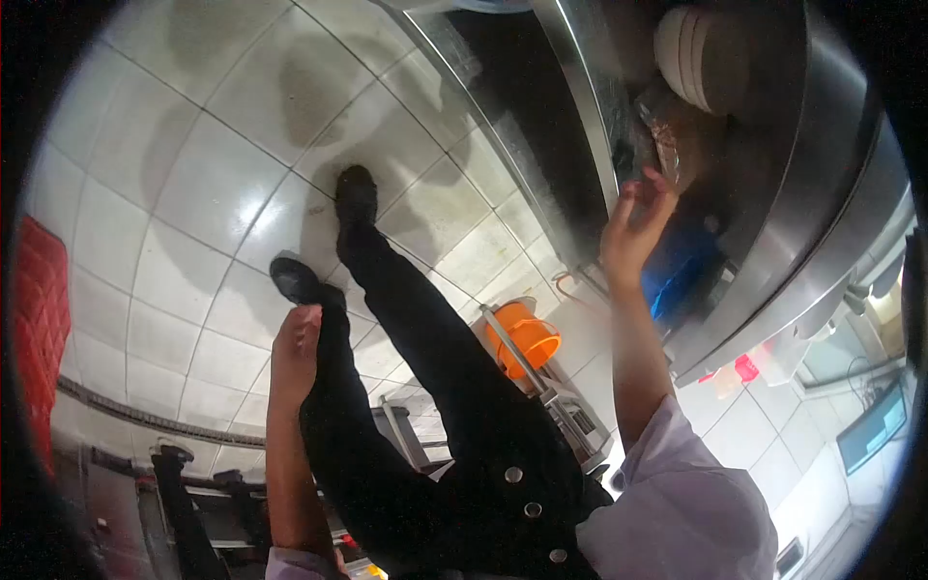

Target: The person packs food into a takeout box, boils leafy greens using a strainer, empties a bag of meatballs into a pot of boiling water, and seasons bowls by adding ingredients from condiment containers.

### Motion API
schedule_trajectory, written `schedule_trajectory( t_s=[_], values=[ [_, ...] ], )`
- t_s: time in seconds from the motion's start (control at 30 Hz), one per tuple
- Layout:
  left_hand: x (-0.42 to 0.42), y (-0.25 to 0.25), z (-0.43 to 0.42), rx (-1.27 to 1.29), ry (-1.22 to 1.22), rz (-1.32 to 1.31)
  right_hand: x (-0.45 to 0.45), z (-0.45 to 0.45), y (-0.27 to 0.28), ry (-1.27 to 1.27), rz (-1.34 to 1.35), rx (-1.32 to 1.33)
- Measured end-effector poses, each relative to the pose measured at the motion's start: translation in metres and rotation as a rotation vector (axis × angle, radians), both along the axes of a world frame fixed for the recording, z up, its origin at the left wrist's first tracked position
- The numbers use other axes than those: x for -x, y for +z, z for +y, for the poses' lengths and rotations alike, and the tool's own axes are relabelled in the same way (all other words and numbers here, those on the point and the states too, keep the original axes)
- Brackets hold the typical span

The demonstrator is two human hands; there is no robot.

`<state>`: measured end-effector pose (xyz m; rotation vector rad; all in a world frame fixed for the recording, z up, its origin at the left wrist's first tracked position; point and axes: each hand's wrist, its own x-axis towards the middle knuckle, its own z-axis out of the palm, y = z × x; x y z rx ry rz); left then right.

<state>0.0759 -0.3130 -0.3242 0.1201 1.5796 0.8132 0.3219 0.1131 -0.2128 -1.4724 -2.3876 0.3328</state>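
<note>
My right hand [638, 217] reaches into a dim steel shelf unit on the right, its fingers apart and nothing visibly held. Just beyond the fingertips lies a clear plastic-wrapped item [663, 133]; whether they touch it I cannot tell. A stack of white bowls [698, 58] sits deeper on that shelf. Something blue, like a plastic bag [681, 263], is below the hand. My left hand [298, 338] hangs low beside my leg, with its fingers curled in and nothing seen in them.
Steel edges of the shelf unit [822, 126] curve around my right arm. An orange bucket [525, 338] stands near a metal frame [570, 411] by my legs. A red crate-like object [41, 329] is at far left. Pale tiles [232, 184] cover the floor, with a drain grate [159, 418].
</note>
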Motion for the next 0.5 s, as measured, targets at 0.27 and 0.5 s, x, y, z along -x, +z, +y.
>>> schedule_trajectory(
  t_s=[0.27,0.5],
  values=[
    [-0.040,-0.062,-0.070,0.001,-0.242,-0.025,-0.127,0.165,0.004,-0.207,-0.503,-0.458],
    [-0.001,-0.138,-0.079,0.077,-0.304,0.139,-0.077,0.307,0.028,-0.068,-0.471,-0.463]
  ],
)
